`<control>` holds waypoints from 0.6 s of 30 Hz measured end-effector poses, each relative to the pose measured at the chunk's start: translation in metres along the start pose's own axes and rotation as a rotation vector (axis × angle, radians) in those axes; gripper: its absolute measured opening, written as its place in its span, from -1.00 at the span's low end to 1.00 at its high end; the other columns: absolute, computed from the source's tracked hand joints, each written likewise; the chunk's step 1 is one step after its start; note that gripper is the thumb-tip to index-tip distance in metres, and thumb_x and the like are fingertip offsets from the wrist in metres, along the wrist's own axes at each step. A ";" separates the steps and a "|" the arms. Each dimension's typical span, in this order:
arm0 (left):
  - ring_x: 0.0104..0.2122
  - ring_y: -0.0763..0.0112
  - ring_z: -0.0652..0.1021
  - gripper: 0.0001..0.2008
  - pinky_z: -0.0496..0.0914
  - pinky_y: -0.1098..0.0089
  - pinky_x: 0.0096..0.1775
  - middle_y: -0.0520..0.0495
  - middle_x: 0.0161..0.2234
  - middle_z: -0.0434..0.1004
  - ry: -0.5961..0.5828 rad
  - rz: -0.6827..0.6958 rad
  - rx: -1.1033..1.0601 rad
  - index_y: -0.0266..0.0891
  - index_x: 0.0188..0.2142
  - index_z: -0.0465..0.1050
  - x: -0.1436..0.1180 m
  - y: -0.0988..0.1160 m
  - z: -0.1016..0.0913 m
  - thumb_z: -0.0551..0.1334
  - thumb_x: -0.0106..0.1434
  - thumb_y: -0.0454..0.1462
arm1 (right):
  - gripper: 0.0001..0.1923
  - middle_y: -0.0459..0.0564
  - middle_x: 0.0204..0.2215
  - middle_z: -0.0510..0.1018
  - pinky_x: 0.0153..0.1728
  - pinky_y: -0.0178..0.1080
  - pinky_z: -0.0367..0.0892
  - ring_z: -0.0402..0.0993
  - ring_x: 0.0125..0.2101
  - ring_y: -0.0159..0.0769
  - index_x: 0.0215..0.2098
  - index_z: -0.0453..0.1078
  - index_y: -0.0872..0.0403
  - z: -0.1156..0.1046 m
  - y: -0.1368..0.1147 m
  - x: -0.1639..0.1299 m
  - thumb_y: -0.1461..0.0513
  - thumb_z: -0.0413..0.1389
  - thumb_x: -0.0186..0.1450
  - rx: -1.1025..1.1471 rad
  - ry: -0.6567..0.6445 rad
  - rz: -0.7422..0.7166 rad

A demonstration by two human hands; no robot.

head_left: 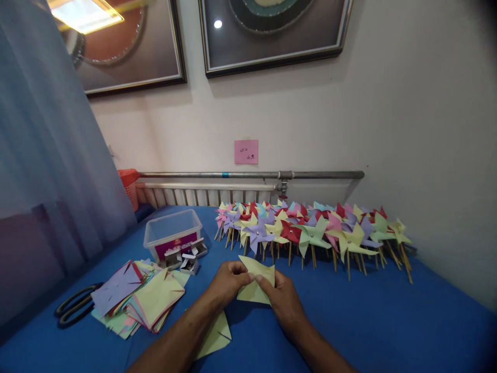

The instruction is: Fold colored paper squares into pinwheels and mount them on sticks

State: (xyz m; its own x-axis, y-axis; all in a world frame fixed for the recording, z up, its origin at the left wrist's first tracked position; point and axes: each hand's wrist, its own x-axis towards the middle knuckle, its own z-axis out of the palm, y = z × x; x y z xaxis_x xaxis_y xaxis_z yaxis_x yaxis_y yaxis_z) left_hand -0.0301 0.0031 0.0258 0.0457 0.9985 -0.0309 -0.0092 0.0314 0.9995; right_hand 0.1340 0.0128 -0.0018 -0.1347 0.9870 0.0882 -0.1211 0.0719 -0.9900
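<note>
Between my two hands is a square of pale yellow paper (pixel 254 294), raised just above the blue table. My left hand (pixel 229 282) pinches its left side, thumb on top. From the right, my right hand (pixel 282 298) grips the same sheet, and the two thumb tips nearly meet near its middle. Another yellow-green sheet (pixel 217 336) with a slit at its corner lies on the cloth, partly hidden under my left forearm. To the left are stacks of slit coloured paper squares, with a purple one (pixel 116 287) and a yellow one (pixel 157 298) on top.
Black-handled scissors (pixel 75 305) lie left of the paper stacks. A clear plastic tub (pixel 173 228) stands behind several small open boxes (pixel 189 264), one with small metal pieces. Many finished paper pinwheels (pixel 312 233) on sticks fill the back right. A radiator (pixel 202 197) and pipe run along the wall.
</note>
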 end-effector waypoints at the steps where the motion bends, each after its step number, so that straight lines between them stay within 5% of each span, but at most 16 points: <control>1: -0.60 0.48 0.31 -0.71 0.16 0.40 -0.46 0.08 -0.63 0.37 -0.005 -0.009 -0.010 -0.20 -0.60 0.40 0.001 -0.002 0.000 0.45 -0.09 -0.12 | -0.56 0.01 -0.45 0.70 -0.42 -0.17 0.45 0.60 -0.43 -0.06 -0.22 0.62 0.08 0.001 0.002 0.000 -0.04 0.37 0.07 0.004 -0.008 0.002; 18: -0.66 0.53 0.23 -0.68 0.08 0.41 -0.54 0.13 -0.69 0.29 0.105 0.005 0.037 -0.17 -0.63 0.30 0.003 -0.010 0.005 0.41 -0.06 -0.11 | -0.46 0.04 -0.47 0.70 -0.45 -0.17 0.46 0.62 -0.46 -0.07 -0.21 0.61 0.12 0.002 0.023 0.009 -0.11 0.38 0.04 0.133 -0.021 0.085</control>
State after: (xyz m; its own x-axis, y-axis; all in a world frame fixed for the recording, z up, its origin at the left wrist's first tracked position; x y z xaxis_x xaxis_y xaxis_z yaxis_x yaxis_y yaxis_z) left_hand -0.0248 0.0057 0.0158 -0.0589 0.9979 -0.0252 0.0279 0.0269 0.9992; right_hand 0.1281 0.0227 -0.0239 -0.1701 0.9854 0.0084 -0.2374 -0.0327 -0.9709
